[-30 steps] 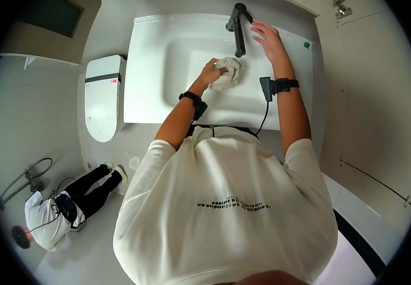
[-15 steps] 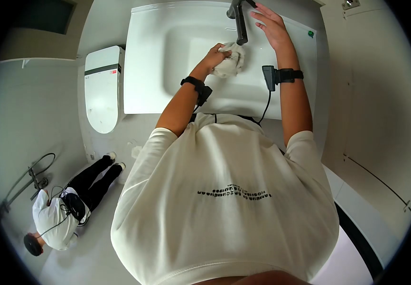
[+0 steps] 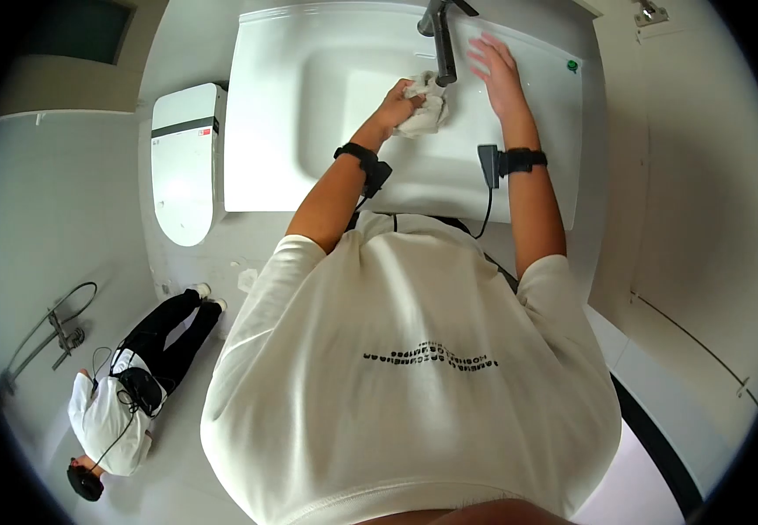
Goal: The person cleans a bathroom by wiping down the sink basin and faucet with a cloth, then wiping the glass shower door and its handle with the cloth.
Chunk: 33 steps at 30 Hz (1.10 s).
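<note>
Dark faucet (image 3: 438, 35) overhangs white sink (image 3: 331, 157), spout (image 3: 445, 75) near cloth (image 3: 423, 121). Left hand (image 3: 394, 109): grip closed on cloth; right hand (image 3: 504, 85): grip released, fingers (image 3: 501, 58) extended beside faucet.

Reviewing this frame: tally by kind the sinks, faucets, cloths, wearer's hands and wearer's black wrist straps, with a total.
Sink: 1
Faucet: 1
Cloth: 1
Hands: 2 (left hand gripping the cloth, right hand open beside the faucet)
Wrist straps: 2 (left strap, right strap)
Total: 7
</note>
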Each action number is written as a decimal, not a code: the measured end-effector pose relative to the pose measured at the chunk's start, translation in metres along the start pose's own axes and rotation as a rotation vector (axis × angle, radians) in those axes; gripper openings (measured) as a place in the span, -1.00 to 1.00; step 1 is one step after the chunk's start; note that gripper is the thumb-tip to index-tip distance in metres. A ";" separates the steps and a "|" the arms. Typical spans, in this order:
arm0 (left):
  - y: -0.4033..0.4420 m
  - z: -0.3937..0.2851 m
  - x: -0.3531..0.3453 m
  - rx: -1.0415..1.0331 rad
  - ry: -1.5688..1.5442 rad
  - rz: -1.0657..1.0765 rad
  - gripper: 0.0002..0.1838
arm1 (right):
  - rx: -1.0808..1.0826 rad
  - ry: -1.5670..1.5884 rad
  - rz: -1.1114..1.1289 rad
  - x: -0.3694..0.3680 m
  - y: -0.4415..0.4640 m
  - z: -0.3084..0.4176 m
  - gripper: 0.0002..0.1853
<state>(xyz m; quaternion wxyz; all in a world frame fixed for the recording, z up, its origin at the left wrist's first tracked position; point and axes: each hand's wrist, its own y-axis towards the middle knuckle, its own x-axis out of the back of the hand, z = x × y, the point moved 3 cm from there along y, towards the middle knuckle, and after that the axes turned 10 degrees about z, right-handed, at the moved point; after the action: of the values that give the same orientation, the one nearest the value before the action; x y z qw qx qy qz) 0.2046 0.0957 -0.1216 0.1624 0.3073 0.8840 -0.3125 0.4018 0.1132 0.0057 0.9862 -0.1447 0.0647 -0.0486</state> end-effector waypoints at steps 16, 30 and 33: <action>0.019 0.019 0.023 -0.016 0.451 0.011 -0.49 | -0.489 0.488 0.083 -0.035 -0.021 -0.131 -0.45; -0.005 -0.006 0.015 -0.286 0.598 0.089 0.37 | -0.309 0.562 0.033 -0.037 0.001 -0.128 -0.63; -0.001 -0.004 0.018 -0.077 0.871 -0.013 0.10 | -0.298 0.416 0.044 -0.030 0.000 -0.137 -0.62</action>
<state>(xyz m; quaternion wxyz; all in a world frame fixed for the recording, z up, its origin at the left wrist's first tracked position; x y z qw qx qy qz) 0.1895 0.1055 -0.1270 -0.2163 0.3986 0.8829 -0.1216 0.3523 0.0783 -0.1209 0.9202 -0.2740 0.2758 -0.0456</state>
